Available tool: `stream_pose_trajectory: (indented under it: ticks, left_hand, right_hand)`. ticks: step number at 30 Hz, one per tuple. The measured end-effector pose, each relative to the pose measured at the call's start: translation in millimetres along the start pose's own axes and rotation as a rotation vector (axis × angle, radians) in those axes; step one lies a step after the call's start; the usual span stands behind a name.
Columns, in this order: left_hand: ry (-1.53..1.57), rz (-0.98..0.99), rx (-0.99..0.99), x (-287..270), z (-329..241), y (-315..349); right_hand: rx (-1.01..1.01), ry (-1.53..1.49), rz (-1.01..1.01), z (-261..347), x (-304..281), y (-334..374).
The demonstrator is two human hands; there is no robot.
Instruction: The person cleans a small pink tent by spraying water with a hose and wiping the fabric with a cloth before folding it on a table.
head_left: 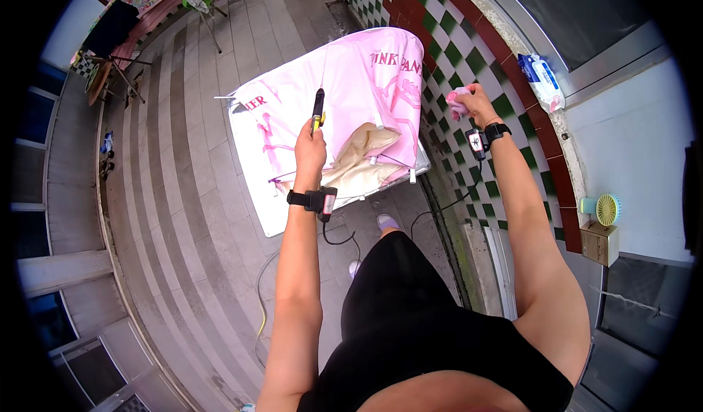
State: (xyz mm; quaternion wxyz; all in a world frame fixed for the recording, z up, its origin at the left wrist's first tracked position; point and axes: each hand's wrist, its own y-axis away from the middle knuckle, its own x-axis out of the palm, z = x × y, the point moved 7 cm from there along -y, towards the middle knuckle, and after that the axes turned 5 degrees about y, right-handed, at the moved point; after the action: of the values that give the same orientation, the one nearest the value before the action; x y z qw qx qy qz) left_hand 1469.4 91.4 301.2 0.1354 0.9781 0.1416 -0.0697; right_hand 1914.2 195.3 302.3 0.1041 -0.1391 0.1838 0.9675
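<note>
The work in hand looks like wiping the wall: the green-and-white checked tile wall with a dark red band (pixel 469 53) rises just right of the large pink printed bedsheet draped over a drying rack (pixel 351 82). The right hand (pixel 476 103) is raised beside the sheet's right edge. Its fingers are closed tight around a small crumpled pink cloth (pixel 458 103), which is at the tiles; whether it presses on them I cannot tell. The left hand (pixel 310 148) is held up in front of the sheet's middle, fingers wrapped around the lower end of a slim black stick-shaped tool with a yellow collar (pixel 318 108), which stands upright. Each wrist carries a black strap with a small device.

I judge that a further stroke calls for keeping the cloth flat on the tiles and the upright tool clear of the sheet.

Below the sheet, and far out to its left, spreads the floor of long grey paving slabs (pixel 183 192). A crumpled beige cloth (pixel 362 156) hangs under the sheet's near edge. On the floor nearer the person than the sheet, a thin yellow cable (pixel 260 302) and a black cable (pixel 340 240) trail. Right of the sheet, past the wall's top ledge, lie a blue-and-white soft pack of wipes (pixel 542 81) and, well toward the person, a small green round fan (pixel 607 209) on a little brown box (pixel 599 242).
</note>
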Motion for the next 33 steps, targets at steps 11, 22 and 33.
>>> stream_pose_trajectory:
  ticks: [11,22,33]
  left_hand:
    - [0.136,0.004,-0.208,69,50,-100]
    - [0.189,-0.037,-0.417,94,88,-155]
    - [0.238,0.013,-0.444,117,105,-189]
  right_hand:
    - [-0.553,0.707,-0.128,77,147,-283]
    - [-0.813,1.242,0.293,-27,343,-429]
    - [-0.883,1.231,0.245,-42,369,-509]
